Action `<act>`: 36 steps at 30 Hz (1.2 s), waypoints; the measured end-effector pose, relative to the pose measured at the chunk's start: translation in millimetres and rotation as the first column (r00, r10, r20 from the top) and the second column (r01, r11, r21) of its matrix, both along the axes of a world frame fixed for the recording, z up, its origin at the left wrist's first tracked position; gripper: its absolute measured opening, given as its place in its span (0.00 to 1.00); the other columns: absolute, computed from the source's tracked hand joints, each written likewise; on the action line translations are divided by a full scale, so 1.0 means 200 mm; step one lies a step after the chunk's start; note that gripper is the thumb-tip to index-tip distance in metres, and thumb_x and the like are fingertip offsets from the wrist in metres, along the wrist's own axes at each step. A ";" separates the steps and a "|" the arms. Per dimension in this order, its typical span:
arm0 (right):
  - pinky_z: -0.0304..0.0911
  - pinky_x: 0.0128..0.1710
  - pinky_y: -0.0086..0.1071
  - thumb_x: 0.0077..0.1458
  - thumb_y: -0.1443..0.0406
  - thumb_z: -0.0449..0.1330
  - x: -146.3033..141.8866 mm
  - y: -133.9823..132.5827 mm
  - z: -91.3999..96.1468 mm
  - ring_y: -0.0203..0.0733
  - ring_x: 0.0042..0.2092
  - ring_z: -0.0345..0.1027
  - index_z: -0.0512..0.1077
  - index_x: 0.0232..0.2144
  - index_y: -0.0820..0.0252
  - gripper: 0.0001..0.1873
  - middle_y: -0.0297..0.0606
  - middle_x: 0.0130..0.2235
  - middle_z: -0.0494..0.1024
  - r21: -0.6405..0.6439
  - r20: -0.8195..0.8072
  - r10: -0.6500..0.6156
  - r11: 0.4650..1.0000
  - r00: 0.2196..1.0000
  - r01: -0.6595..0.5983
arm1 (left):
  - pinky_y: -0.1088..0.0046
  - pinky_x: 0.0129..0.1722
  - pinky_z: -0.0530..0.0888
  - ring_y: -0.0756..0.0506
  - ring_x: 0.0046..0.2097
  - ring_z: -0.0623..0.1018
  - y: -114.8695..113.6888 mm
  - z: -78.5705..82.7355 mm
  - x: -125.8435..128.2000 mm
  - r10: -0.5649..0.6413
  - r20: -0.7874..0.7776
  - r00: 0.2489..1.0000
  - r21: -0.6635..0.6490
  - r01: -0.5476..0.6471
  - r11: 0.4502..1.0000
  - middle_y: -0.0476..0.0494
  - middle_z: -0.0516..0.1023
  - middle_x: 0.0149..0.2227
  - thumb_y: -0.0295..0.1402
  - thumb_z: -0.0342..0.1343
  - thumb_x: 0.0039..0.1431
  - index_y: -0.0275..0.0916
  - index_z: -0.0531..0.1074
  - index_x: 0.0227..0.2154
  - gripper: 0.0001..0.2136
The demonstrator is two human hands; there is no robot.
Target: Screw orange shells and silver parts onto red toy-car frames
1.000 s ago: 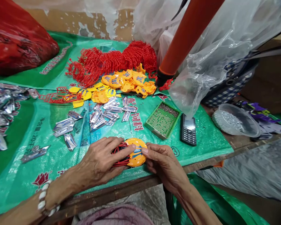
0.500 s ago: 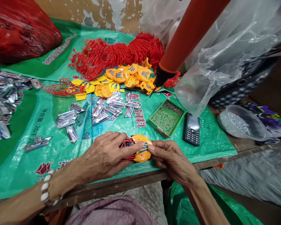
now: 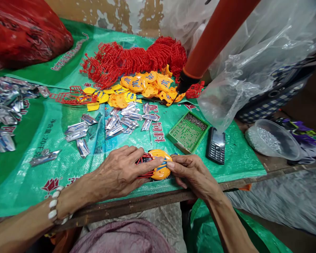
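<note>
Glossy orange plastic, rounded and streaked with blue, forms the shell [image 3: 162, 173] at the near edge of the tabletop [image 3: 118, 208], around the middle; a red barred frame [image 3: 144, 157] juts from its left side, with something dark behind the bars. From where I stand, both hands are clamped on it: the left hand [image 3: 118, 172] spreads over the frame, thumb laid across the shell, while the right hand [image 3: 196, 172] pinches the shell's right rim, hiding a bit of it. One thick orange-red tool [image 3: 216, 42] slants down from above, its dark tip at the right end of the heaped orange shells [image 3: 150, 90], blocking some of the red frames [image 3: 131, 61] beyond, and cloudy plastic [image 3: 234, 91] droops to the phone [image 3: 216, 147]. I count one phone, one green tray [image 3: 201, 139] of tiny metal bits, one clear bowl [image 3: 288, 144] at right and one red bag [image 3: 28, 31] far left. Silver pieces [image 3: 76, 135] number about four left of the middle group, which has roughly a dozen; the far-left heap, like the shells and frames, overlaps too much to count.
</note>
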State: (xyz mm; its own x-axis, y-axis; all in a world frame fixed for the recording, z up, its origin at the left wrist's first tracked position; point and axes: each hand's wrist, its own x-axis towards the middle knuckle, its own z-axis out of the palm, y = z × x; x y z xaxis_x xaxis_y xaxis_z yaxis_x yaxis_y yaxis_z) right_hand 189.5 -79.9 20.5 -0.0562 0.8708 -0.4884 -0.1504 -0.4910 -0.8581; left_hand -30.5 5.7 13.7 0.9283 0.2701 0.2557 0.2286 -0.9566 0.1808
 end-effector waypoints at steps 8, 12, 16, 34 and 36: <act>0.44 0.16 0.24 0.45 0.50 0.69 -0.05 -0.04 0.00 0.25 0.16 0.50 0.70 0.20 0.64 0.23 0.25 0.16 0.60 0.016 0.020 -0.106 0.994 0.994 0.105 | 0.64 0.34 0.71 0.40 0.38 0.73 0.00 0.00 0.01 0.000 0.042 0.999 -0.017 0.000 1.000 0.41 0.72 0.39 0.38 0.43 0.71 0.44 0.62 0.59 0.17; 0.43 0.15 0.23 0.36 0.56 0.75 -0.07 -0.03 0.03 0.25 0.16 0.52 0.74 0.24 0.65 0.19 0.27 0.17 0.66 -0.019 -0.004 -0.238 0.971 0.971 0.237 | 0.64 0.34 0.72 0.40 0.38 0.74 -0.01 0.00 0.01 0.006 0.049 0.999 -0.011 -0.006 1.000 0.41 0.73 0.40 0.37 0.43 0.71 0.44 0.64 0.58 0.16; 0.40 0.15 0.22 0.30 0.57 0.76 -0.09 -0.02 0.02 0.22 0.17 0.47 0.73 0.21 0.65 0.21 0.25 0.16 0.62 -0.072 -0.091 -0.329 0.944 0.940 0.323 | 0.64 0.34 0.72 0.39 0.38 0.74 0.00 0.00 0.01 0.001 0.038 0.999 -0.014 -0.001 1.000 0.41 0.73 0.40 0.38 0.44 0.71 0.44 0.65 0.58 0.17; 0.41 0.17 0.22 0.33 0.56 0.76 -0.13 -0.08 0.01 0.23 0.19 0.48 0.70 0.24 0.63 0.23 0.27 0.20 0.66 -0.041 -0.080 -0.363 0.932 0.928 0.361 | 0.63 0.40 0.77 0.39 0.43 0.78 0.00 -0.02 0.00 -0.019 0.253 0.967 0.008 0.017 1.000 0.32 0.77 0.44 0.37 0.44 0.71 0.30 0.59 0.58 0.19; 0.41 0.18 0.22 0.33 0.55 0.76 -0.12 -0.08 0.00 0.23 0.19 0.48 0.70 0.23 0.64 0.23 0.27 0.19 0.65 -0.032 -0.071 -0.352 0.936 0.933 0.350 | 0.62 0.38 0.77 0.39 0.42 0.78 0.00 -0.02 0.00 -0.042 0.224 0.974 0.052 0.031 0.998 0.34 0.76 0.44 0.35 0.45 0.70 0.38 0.62 0.57 0.16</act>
State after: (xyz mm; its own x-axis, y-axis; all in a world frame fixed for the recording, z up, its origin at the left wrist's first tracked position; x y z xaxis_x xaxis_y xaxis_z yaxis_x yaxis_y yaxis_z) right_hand 165.1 -95.4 21.0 0.2146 0.8327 -0.5104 -0.3789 -0.4107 -0.8293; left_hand -31.4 6.1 8.8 0.8545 0.2192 0.4709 0.1519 -0.9724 0.1770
